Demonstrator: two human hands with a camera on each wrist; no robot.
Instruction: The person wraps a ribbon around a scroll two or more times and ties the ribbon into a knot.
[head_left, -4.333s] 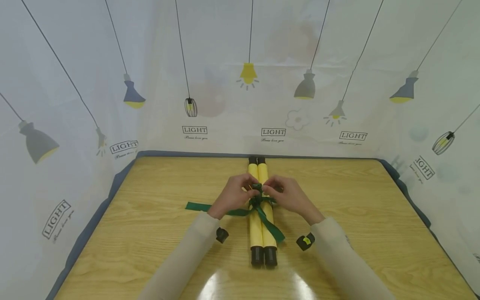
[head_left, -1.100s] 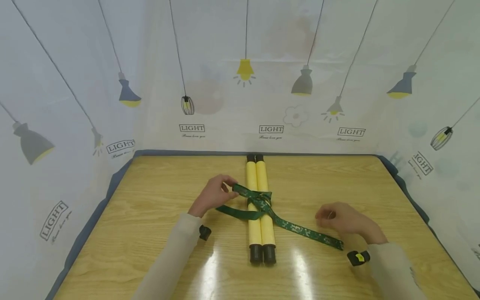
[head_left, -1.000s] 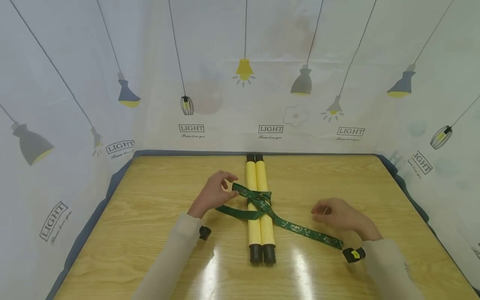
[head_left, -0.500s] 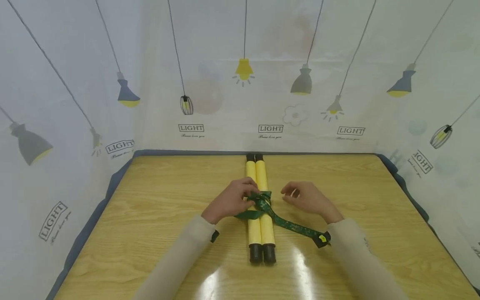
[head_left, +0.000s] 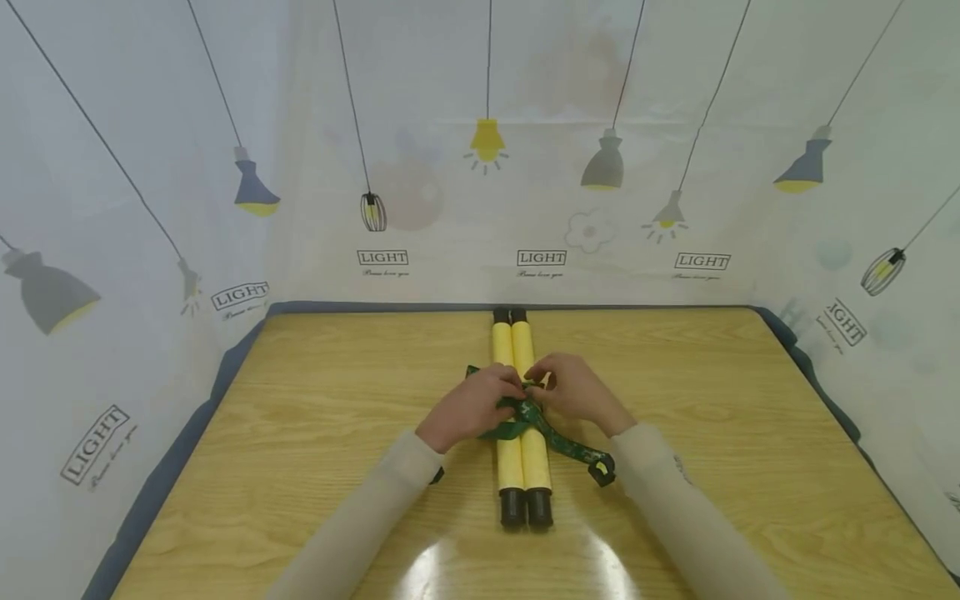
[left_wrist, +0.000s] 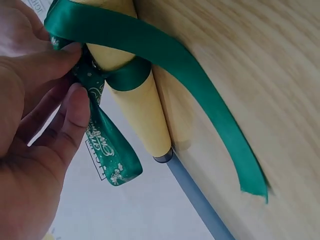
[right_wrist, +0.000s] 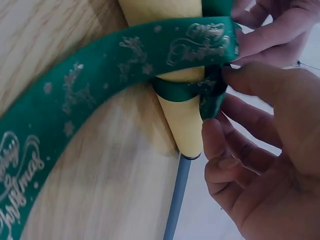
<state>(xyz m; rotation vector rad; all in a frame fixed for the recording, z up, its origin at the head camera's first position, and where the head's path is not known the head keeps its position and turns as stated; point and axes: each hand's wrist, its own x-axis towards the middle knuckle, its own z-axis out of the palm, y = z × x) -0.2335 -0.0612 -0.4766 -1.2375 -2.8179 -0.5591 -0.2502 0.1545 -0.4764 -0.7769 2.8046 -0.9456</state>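
Two yellow sticks [head_left: 536,462] with black end caps lie side by side on the table, pointing away from me. Around their middle goes a green ribbon [head_left: 562,446], silver-printed on one face, with a knot on top. My left hand [head_left: 468,408] pinches the ribbon beside the knot; in the left wrist view a loop [left_wrist: 120,160] sticks out past those fingers. From the other side my right hand [head_left: 577,392] pinches a ribbon fold [right_wrist: 212,95] close to the knot. One tail [right_wrist: 70,90] runs toward my right wrist. The knot itself is partly hidden by fingers.
The wooden table [head_left: 337,375] extends on both sides of the sticks. A white curtain [head_left: 465,225] printed with lamps encloses its back and sides. The sticks' far caps [head_left: 518,315] reach nearly to the back edge. A small black device [head_left: 602,471] sits at my right wrist.
My right hand, away from the ribbon a second ago, has come left to the knot and pinches the ribbon. The left hand has moved right, from the ribbon's left end to the knot.
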